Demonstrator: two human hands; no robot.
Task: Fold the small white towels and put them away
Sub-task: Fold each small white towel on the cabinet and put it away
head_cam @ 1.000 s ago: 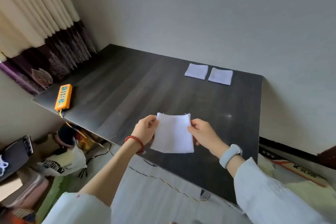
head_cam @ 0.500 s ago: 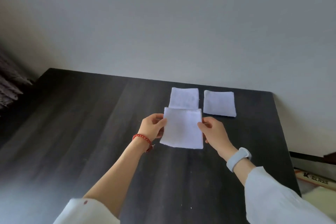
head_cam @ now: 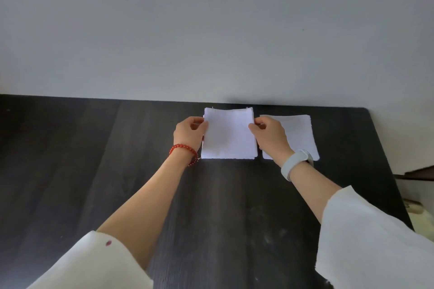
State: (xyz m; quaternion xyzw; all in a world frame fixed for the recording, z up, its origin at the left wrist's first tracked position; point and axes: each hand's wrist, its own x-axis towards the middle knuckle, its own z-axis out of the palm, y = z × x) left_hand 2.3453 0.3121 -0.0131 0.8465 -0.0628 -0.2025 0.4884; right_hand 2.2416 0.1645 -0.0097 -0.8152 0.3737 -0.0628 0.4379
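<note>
Dark table (head_cam: 117,171), far edge: our left hand (head_cam: 189,133) and right hand (head_cam: 270,138) pinch a folded towel (head_cam: 229,136), stacking it beside the right towel (head_cam: 299,134); next, square and release

Two towel stacks (head_cam: 229,135) (head_cam: 299,134), two hands (head_cam: 189,132) (head_cam: 270,137)

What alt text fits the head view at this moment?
Both hands, left hand and right hand, pinch the side edges of a folded white towel at the far edge of a dark table. A second folded towel lies just to its right, by the pale wall.
</note>
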